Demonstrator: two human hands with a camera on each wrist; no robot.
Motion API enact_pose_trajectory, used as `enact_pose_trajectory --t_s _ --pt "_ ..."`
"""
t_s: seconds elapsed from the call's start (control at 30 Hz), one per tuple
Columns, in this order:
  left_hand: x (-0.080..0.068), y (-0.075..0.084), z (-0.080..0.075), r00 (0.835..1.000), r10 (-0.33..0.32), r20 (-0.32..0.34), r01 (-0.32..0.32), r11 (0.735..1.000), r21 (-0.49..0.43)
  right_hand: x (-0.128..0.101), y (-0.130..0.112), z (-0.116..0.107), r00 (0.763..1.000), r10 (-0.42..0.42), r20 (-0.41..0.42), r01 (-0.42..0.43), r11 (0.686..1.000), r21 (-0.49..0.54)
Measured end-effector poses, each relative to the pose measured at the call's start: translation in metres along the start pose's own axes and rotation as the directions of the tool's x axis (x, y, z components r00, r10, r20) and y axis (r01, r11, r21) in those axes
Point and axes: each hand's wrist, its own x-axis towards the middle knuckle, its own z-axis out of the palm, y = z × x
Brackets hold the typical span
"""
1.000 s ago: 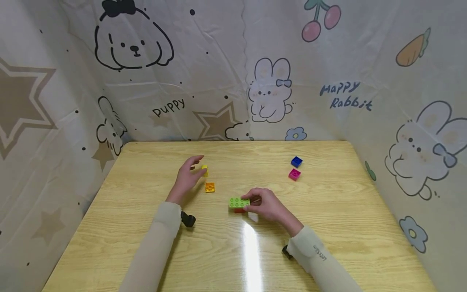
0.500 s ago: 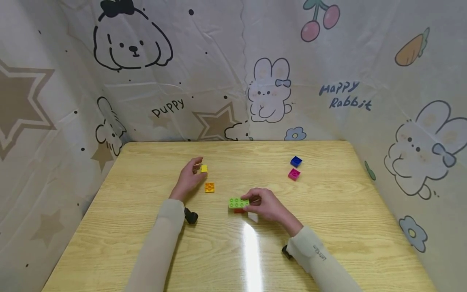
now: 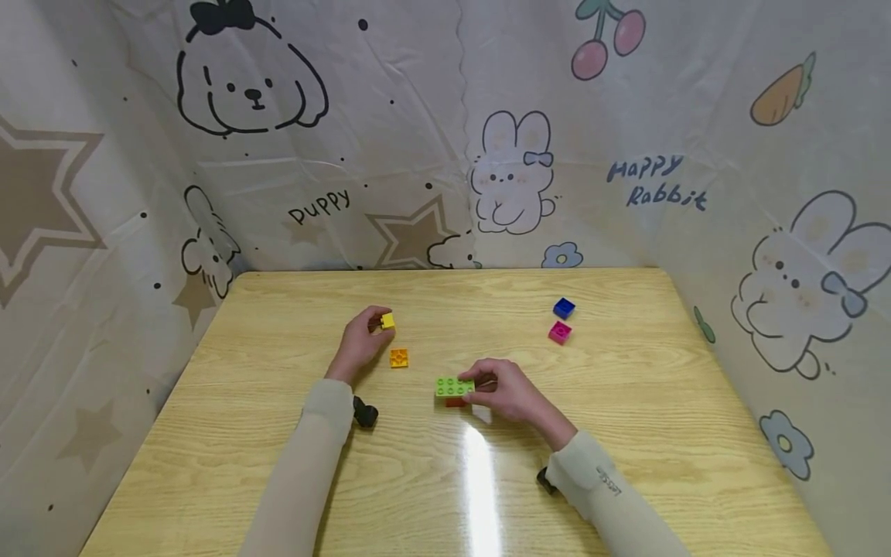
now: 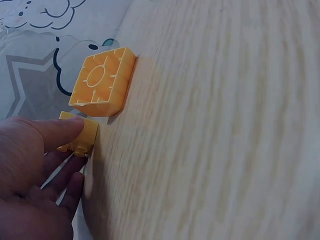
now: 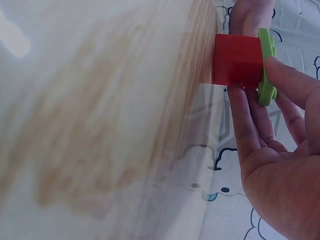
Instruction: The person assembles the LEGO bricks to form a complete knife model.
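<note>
1. The counter is smooth and glossy, so in my judgement any brick nudged sideways could skid across it; everything below is placed relative to the green plate, which sits near the counter's middle.
2. The right hand has its fingers curled round the green plate and the red brick under it. From the right wrist view the plate's far end overhangs the red brick. If pressure comes down on that unsupported end, the stack could tip or the plate could pop loose.
3. The left hand, up and to the left of the green plate, pinches a small yellow brick between thumb and fingertips. The grip looks shallow, held at the brick's edge, so I judge it could slip out or rotate as it lifts.
4. The orange brick lies flat between the yellow brick and the green plate, just beside the left hand. A hand moving toward the plate could knock it along the counter.
5. The pink brick and blue brick sit well off to the right of the green plate, close to each other; they seem out of harm's way.
</note>
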Motion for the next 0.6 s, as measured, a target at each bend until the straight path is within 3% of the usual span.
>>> enact_pose_trajectory --t_s 0.3,0.6 --pt "-0.001 0.000 0.003 0.999 0.028 -0.031 -0.028 1.000 0.004 0.000 0.000 0.000 1.000 0.012 0.000 -0.012 1.000 -0.012" --pt "-0.012 0.016 0.004 0.997 0.054 -0.050 -0.057 0.997 -0.051 0.000 -0.004 0.000 1.000 0.010 0.003 -0.010 1.000 -0.011"
